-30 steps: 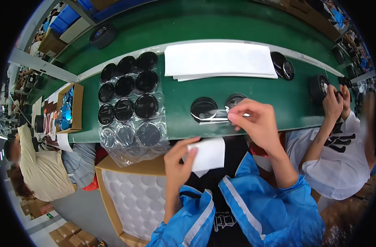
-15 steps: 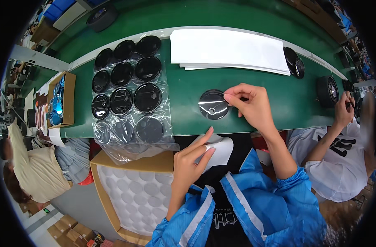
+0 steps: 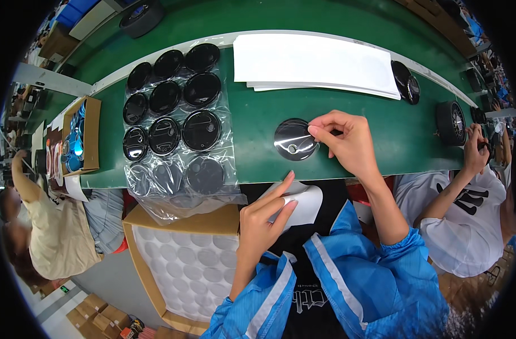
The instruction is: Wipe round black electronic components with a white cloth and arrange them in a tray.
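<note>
The right grip had thumb and forefinger pressed together at the upper right edge of a glossy black disc; whether they pinched the rim itself or something thin upon it could not be told. The disc lay flat on the green table, near its front edge, a small pale round spot showing toward its lower part. The left grip, just in front of that edge, pinched a curling white paper between thumb and fingers, the forefinger stretched out toward the table.

Beyond the disc lay a stack of white sheets, with dark round pieces touching or just beside its right end. To the left, more black discs sat in rows of three on clear plastic, which hung over the table's edge above a large cardboard box. Farther left stood a smaller box of shiny blue pieces. On the far right, beside a black wheel, were a co-worker's hands.
</note>
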Motion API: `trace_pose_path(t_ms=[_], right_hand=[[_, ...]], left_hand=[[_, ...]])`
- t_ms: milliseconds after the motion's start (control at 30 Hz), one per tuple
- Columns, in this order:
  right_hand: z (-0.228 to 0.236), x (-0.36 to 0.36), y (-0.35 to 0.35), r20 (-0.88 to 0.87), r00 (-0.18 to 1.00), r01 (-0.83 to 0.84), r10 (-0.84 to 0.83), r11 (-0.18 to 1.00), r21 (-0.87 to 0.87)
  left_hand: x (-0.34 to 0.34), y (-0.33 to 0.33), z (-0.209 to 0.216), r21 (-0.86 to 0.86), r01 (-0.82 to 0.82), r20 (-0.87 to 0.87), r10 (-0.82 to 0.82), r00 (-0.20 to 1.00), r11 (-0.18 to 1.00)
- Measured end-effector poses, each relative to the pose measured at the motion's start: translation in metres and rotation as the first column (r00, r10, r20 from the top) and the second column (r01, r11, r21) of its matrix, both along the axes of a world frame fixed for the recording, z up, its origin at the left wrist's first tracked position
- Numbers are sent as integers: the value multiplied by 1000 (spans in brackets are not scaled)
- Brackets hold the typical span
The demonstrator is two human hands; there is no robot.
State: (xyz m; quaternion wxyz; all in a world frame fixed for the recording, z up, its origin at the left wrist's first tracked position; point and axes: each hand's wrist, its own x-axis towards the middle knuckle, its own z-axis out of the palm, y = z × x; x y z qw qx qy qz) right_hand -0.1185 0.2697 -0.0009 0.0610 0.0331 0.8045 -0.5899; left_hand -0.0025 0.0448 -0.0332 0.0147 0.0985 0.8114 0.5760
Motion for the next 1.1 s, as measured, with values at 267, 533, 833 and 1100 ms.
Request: trace_pose_path(t_ms=[267, 533, 833, 1100], right_hand=[[5, 3, -2, -21, 999, -29, 31, 996, 89], [42, 40, 19, -524, 827, 214, 202, 749, 627], [21, 42, 46, -359, 856, 41, 372, 643, 765], [47, 18, 5, -373, 843, -90, 387, 786, 612]], left_hand=[[0, -1, -3, 0, 2, 6, -2, 1000, 1000], [3, -3, 2, 7, 17, 34, -17, 999, 1000], [23, -13, -4, 398, -244, 227, 163, 960, 884], [33, -14, -22, 438, -320, 280, 211, 937, 840]])
